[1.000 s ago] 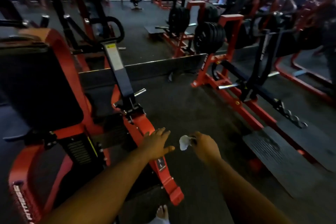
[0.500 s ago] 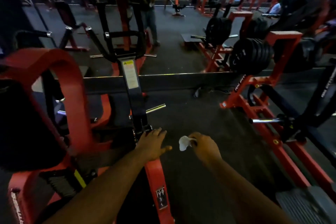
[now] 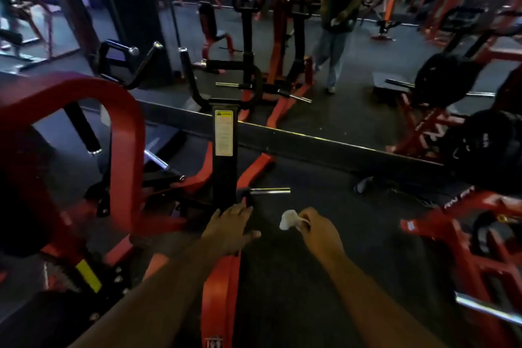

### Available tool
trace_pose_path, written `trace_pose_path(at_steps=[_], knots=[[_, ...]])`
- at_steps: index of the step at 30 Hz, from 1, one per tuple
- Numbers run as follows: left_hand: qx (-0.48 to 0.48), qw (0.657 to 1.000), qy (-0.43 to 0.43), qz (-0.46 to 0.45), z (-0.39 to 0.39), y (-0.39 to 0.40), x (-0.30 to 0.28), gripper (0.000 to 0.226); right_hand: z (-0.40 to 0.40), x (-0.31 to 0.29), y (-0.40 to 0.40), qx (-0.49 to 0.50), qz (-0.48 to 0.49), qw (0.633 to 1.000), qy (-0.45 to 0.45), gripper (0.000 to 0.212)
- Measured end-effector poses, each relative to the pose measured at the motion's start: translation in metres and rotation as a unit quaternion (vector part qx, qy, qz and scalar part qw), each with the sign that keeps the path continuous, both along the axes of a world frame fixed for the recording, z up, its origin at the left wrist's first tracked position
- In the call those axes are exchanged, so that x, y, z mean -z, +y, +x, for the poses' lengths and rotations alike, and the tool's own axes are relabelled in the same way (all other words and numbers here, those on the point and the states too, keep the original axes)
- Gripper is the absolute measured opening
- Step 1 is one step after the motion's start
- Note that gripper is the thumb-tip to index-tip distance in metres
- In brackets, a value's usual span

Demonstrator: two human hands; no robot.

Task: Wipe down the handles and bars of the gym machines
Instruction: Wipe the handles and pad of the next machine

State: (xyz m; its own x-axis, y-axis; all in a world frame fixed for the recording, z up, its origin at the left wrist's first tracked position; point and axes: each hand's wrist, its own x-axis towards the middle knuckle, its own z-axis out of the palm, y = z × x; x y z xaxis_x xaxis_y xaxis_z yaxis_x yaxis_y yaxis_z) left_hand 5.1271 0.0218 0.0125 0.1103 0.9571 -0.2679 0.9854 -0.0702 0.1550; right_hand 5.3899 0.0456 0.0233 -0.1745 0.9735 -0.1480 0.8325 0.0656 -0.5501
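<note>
One crumpled white wipe (image 3: 288, 219) sticks out left of the right hand (image 3: 319, 230), pinched in curled fingers, held above dark rubber floor (image 3: 310, 277). Left hand (image 3: 230, 230), fingers spread, lies flat at base of black upright bar (image 3: 224, 172) w/ yellow-white label (image 3: 224, 133), over red steel frame (image 3: 220, 291). Both forearms extended fwd.

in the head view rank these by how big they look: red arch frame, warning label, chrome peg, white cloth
1. red arch frame, by far the largest
2. warning label
3. chrome peg, thinner than the label
4. white cloth, pinched in the right hand; its rank against the peg is unsure, as the cloth is nearer the camera.
</note>
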Motion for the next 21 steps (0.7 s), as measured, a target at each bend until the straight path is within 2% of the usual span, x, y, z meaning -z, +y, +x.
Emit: trace_pose_path(at_steps=[3,9,16,21], knots=[[-0.024,1.0,-0.004,0.002,0.012,0.015,-0.014,0.082,0.003,-0.008,0.033,-0.008,0.019,0.999,0.026,0.005],[-0.074,0.996,-0.017,0.041,0.001,0.069,-0.034,0.08,-0.021,-0.024,0.1,-0.061,0.044,0.994,0.077,0.032],[-0.106,0.991,-0.016,0.077,-0.031,0.162,-0.033,0.083,-0.07,-0.037,0.209,-0.12,0.084,0.983,0.107,0.026],[-0.125,0.987,-0.048,0.092,-0.062,0.235,-0.038,0.086,-0.104,-0.048,0.283,-0.148,0.115,0.979,0.081,0.026]])
